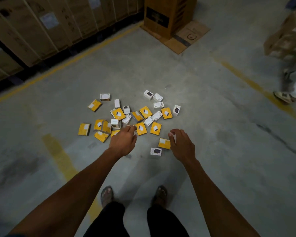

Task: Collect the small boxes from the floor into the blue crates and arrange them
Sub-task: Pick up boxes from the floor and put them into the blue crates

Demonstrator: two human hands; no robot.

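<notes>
Approx. 30 small yellow and white cardboard boxes (129, 115) lie scattered on concrete floor (212, 134), no crate in view; left hand (123, 139) and right hand (181, 144) reach down w/ fingers loose, holding nothing; boxes prob. light, stiff, best pinched across narrow edges.

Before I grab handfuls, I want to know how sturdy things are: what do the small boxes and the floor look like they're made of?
The small yellow boxes and white boxes look like thin printed card: flat faces, sharp folded edges, slight sheen. The floor seems bare concrete, matt grey, stained and cracked, with worn painted yellow lines.
</notes>
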